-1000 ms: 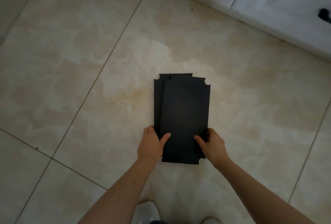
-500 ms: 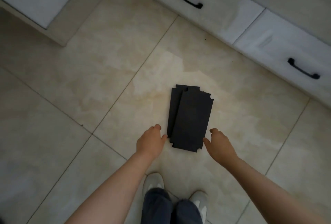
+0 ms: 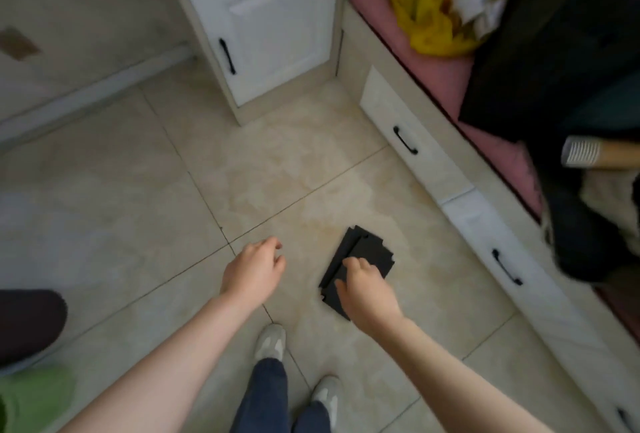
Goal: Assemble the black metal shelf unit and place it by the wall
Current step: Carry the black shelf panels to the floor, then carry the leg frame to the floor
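Observation:
Two black metal shelf panels (image 3: 363, 252) with notched corners lie stacked flat on the tiled floor, slightly offset from each other. My right hand (image 3: 367, 290) hangs in front of the stack's near end with loosely curled fingers and holds nothing; it hides part of the panels. My left hand (image 3: 254, 271) hovers to the left of the stack, apart from it, fingers relaxed and empty. No other shelf parts are in view.
A white cabinet (image 3: 273, 30) stands at the back. A low bench with white drawers (image 3: 408, 134) and a pink cushion (image 3: 433, 68) runs along the right, loaded with a yellow bag (image 3: 429, 13) and dark items. My feet (image 3: 272, 342) stand below. A wall (image 3: 69, 16) is at the left.
Both hands let go of the panels and lifted away as the view rose. The stack stays on the floor; the cabinet, bench and my feet came into view.

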The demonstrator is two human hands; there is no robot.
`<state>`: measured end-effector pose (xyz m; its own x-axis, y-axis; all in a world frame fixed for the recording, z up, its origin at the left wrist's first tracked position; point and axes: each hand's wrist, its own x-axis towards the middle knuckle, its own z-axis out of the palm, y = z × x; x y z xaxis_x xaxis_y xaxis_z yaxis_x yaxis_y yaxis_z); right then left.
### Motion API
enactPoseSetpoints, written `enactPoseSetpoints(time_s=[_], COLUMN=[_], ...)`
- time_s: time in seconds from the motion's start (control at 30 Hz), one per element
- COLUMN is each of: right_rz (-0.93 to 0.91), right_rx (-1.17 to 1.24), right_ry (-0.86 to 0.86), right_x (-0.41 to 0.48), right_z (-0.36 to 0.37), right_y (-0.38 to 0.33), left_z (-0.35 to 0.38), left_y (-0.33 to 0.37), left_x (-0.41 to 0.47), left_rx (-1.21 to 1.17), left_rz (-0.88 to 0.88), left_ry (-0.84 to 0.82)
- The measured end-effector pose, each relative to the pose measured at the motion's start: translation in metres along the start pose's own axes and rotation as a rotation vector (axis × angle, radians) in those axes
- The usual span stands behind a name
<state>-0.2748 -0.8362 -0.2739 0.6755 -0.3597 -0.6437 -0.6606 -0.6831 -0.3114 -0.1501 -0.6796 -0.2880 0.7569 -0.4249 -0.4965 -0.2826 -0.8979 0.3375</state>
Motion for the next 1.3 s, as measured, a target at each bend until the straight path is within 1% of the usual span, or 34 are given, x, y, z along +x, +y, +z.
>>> enactPoseSetpoints(time_s=[0.07,0.13,0.23,0.27,0.43,0.57,0.7,0.93,1.1,1.3], right_rz=[-0.161,-0.248,-0.292,-0.329,-0.51,-0.636,-0.711,-0.78,-0.858,-0.978], right_rx=[-0.127,-0.172,-0.173,-0.186,-0.245,-0.281,-0.326,-0.347,-0.351,-0.346], right_ry=[-0.011,0.005,0.058,0.065,0.072,0.074,0.09,0.127,0.149,0.183], right_x=[-0.039,-0.054,-0.053,-0.06,-0.106,-0.137,-0.159,-0.183,-0.189,-0.175], right_z=[-0.036,-0.047,-0.06,-0.064,-0.075,-0.078,-0.084,-0.091,-0.099,-0.124], right_y=[-0.056,-0.081,-0.094,-0.107,-0.198,-0.272,-0.34,-0.44,-0.498,-0.569], left_z=[-0.054,-0.076,-0.096,-0.108,-0.17,-0.21,-0.246,-0.315,-0.368,-0.428], left_y=[-0.022,-0.035,-0.036,-0.042,-0.096,-0.143,-0.191,-0.247,-0.264,-0.284], left_x=[-0.05,-0.076,-0.09,-0.104,-0.187,-0.237,-0.277,-0.304,-0.306,-0.291], left_rx=[-0.066,-0.063,-0.071,-0.084,-0.169,-0.226,-0.321,-0.422,-0.46,-0.501], left_rz=[-0.07,-0.087,-0.063,-0.081,-0.216,-0.315,-0.426,-0.474,-0.475,-0.515], left_ry=[0.121,0.176,0.224,0.237,0.395,0.465,0.558,0.724,0.849,0.944])
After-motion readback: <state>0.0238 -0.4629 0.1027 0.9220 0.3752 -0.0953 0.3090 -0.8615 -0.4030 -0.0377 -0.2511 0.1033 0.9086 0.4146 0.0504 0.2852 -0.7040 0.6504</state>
